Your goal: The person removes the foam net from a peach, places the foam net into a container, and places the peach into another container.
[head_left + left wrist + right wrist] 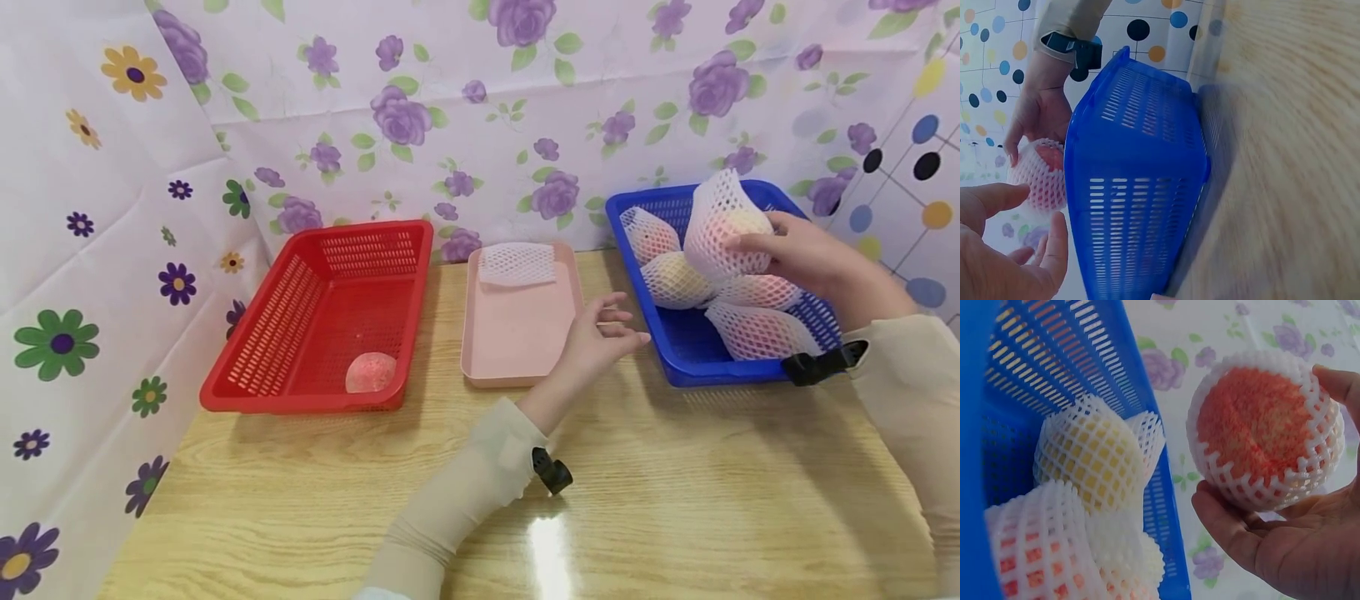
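Observation:
My right hand holds a peach in a white foam net, lifted above the blue basket. The right wrist view shows the red skin of this peach bare at the net's open end, thumb and fingers around its sides. Below it, several more netted fruits lie in the basket, some reddish, some yellowish. Just left of the basket's rim, my left hand hovers with fingers loosely spread and holds nothing.
A pink tray stands mid-table with an empty foam net at its back end. To the left, a red basket contains one bare peach near its front right corner. Patterned cloth hangs behind.

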Available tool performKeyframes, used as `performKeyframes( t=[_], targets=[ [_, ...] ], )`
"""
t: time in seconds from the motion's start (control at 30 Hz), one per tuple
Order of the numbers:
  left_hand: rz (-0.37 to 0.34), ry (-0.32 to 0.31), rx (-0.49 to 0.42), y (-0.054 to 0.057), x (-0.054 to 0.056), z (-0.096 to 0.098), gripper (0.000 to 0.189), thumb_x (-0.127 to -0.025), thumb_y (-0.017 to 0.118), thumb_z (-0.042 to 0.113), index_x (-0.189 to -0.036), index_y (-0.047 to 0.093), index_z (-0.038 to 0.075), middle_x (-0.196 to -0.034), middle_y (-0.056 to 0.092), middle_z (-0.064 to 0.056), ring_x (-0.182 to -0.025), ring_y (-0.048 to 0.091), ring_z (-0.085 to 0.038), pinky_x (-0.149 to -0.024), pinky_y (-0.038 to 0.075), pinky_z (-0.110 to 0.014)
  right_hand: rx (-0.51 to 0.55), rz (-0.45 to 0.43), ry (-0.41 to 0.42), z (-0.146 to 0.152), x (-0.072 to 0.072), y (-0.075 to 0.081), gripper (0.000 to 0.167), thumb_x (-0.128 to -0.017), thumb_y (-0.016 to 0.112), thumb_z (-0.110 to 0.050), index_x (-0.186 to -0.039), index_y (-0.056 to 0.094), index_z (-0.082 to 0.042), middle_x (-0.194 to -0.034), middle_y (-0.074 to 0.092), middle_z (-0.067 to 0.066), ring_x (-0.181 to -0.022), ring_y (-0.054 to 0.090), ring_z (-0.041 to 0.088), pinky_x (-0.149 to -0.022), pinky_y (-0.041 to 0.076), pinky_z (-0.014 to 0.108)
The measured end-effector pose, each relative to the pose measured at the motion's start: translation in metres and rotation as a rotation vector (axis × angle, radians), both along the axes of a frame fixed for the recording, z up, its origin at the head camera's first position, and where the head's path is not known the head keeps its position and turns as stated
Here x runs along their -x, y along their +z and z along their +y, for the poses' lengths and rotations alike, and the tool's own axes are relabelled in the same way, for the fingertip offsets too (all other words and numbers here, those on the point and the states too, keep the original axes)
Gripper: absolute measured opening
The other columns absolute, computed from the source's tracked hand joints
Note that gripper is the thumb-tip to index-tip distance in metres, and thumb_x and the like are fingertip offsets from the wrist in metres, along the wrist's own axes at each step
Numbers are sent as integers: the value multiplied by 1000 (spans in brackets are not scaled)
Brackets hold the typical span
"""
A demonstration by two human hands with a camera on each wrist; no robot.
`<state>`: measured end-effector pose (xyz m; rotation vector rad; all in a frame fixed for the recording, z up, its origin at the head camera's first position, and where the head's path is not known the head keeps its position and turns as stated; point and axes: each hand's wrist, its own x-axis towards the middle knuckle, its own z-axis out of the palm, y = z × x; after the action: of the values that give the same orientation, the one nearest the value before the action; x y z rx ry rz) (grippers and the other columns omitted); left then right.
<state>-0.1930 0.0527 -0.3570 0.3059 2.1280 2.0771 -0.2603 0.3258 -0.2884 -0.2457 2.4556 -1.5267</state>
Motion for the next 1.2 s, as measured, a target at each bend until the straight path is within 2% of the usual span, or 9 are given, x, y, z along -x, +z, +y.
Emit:
performKeyframes(
  t=[0.17, 0.23, 0.33, 0.47, 0.53, 0.7, 0.8, 0.97, 1.2],
  targets=[
    [175, 6, 76, 3, 0, -7, 63, -76, 77, 3, -133, 50, 9, -117, 59, -13, -103, 62, -26, -75, 55, -19, 35, 21, 74, -8, -7, 0, 22, -100, 44, -20, -121, 40, -13, -101, 57, -16, -92, 58, -1, -77, 51, 16],
    [253, -1, 90, 3, 0, -8, 65, -77, 77, 3, -134, 48, 9, -120, 57, -14, -105, 60, -26, -77, 55, -21, 76, 34, 118, -11, -9, 0, 18, -100, 42, -16, -118, 45, -18, -101, 59, -14, -92, 58, 1, -77, 51, 17],
    [354, 5, 121, 5, 0, -10, 68, -76, 78, 4, -136, 46, 11, -123, 54, -13, -108, 57, -20, -78, 55, -20, 139, 40, 191, -16, -12, 0, 23, -100, 40, -11, -118, 49, -22, -104, 61, -11, -94, 59, 3, -79, 52, 19],
    [464, 17, 182, 8, -1, -12, 69, -76, 79, 5, -136, 47, 13, -127, 50, -12, -111, 53, -17, -78, 54, -18, 152, 26, 237, -23, -18, 0, 38, -100, 39, -12, -138, 34, -13, -114, 55, -12, -100, 57, 2, -81, 51, 18],
    [520, 9, 202, 8, -1, -14, 69, -76, 79, 5, -137, 46, 12, -129, 48, -13, -113, 51, -20, -79, 54, -18, 143, 25, 243, -26, -21, -1, 44, -100, 39, -13, -142, 26, -10, -117, 51, -12, -102, 56, 2, -82, 51, 18],
    [645, -15, 222, 7, -1, -15, 67, -77, 78, 7, -136, 46, 9, -130, 47, -14, -115, 49, -24, -83, 51, -15, 146, 32, 290, -31, -28, -3, 30, -100, 40, -13, -129, 42, -21, -114, 56, -11, -101, 57, 4, -84, 49, 16],
    [684, 5, 209, 7, -4, -15, 64, -79, 77, 9, -135, 46, 7, -129, 48, -15, -114, 49, -24, -84, 51, -15, 157, 47, 339, -35, -31, -4, 28, -100, 40, -11, -123, 47, -26, -111, 59, -9, -99, 58, 6, -84, 49, 17],
    [691, 47, 180, 10, -6, -18, 64, -79, 77, 11, -136, 47, 7, -131, 47, -14, -117, 50, -25, -85, 52, -16, 183, 73, 391, -43, -35, -5, 26, -99, 40, -6, -120, 48, -20, -106, 60, -6, -96, 57, 7, -84, 48, 17],
    [673, 32, 208, 13, -6, -21, 72, -75, 80, 11, -138, 45, 7, -136, 42, -15, -124, 46, -27, -87, 50, -16, 186, 83, 402, -53, -42, -7, 33, -97, 41, -3, -127, 42, -16, -112, 59, -5, -101, 56, 6, -87, 47, 16]
  ],
)
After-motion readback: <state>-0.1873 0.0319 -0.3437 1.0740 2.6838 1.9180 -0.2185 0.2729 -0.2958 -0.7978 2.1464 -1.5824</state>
